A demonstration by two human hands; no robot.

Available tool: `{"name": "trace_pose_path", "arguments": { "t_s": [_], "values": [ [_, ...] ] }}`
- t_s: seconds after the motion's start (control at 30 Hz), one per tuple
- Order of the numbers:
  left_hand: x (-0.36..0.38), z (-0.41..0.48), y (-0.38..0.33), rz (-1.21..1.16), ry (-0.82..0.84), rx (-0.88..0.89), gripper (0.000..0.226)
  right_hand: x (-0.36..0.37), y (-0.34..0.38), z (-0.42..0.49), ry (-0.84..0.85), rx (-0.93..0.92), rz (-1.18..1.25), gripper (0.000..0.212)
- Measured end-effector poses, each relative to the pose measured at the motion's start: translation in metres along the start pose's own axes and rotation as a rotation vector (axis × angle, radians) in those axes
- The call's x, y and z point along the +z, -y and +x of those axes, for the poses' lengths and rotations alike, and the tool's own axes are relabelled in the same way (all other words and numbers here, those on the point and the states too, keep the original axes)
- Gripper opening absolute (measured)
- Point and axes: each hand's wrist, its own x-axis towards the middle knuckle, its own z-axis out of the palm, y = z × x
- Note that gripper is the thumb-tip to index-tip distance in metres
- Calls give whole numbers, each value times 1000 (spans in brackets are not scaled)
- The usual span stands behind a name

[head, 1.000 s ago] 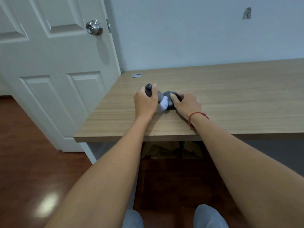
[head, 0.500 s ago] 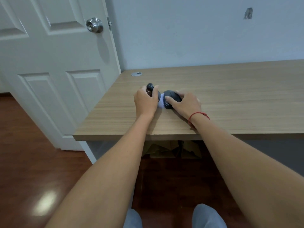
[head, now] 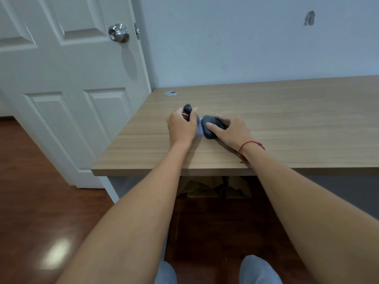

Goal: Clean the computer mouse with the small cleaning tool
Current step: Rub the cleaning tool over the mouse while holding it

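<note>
A dark grey computer mouse (head: 211, 125) lies on the wooden desk (head: 287, 119) near its left end. My right hand (head: 229, 131) rests over the mouse and holds it down, the thumb on its top. My left hand (head: 181, 126) is closed around a small dark grey cleaning tool (head: 187, 108); the rounded handle end sticks up above my fingers. The tool's white bristle tip (head: 200, 131) shows between my hands and touches the left side of the mouse.
A white panelled door (head: 61, 89) with a metal knob (head: 119, 32) stands just left of the desk. A round metal cable grommet (head: 170, 93) sits at the desk's back left corner. Cardboard (head: 205, 186) lies under the desk. The desk's front edge is close to my forearms.
The left hand has shifted the tool slightly, so less of the white tip shows against the mouse. The right hand stays on the mouse. The view has dipped a little.
</note>
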Motion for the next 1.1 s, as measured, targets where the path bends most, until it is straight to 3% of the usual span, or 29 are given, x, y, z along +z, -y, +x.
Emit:
{"name": "trace_pose_path", "arguments": {
  "t_s": [0.13, 0.27, 0.43, 0.63, 0.77, 0.97, 1.1],
  "values": [
    [-2, -2, -4, 17, -2, 34, 38, 0, 0, -1, 3, 0, 14, 57],
    [-4, -3, -1, -71, 11, -59, 40, 0, 1, 0, -26, 27, -17, 57],
    [0, -1, -1, 79, -10, 42, 37, -6, -1, -3, 49, -2, 74, 57],
    [-2, -5, -6, 9, -84, 95, 34, -1, 11, -12, 21, 38, -226, 80],
    [0, -10, -15, -41, -59, 144, 26, 1, 10, -10, 6, 59, -176, 88],
    [0, -2, -6, 50, -49, 11, 34, -6, 11, -9, -5, 2, -107, 63],
    [-3, -5, -9, 4, -117, 28, 29, -2, 8, -8, 2, -33, -58, 68]
  ]
}}
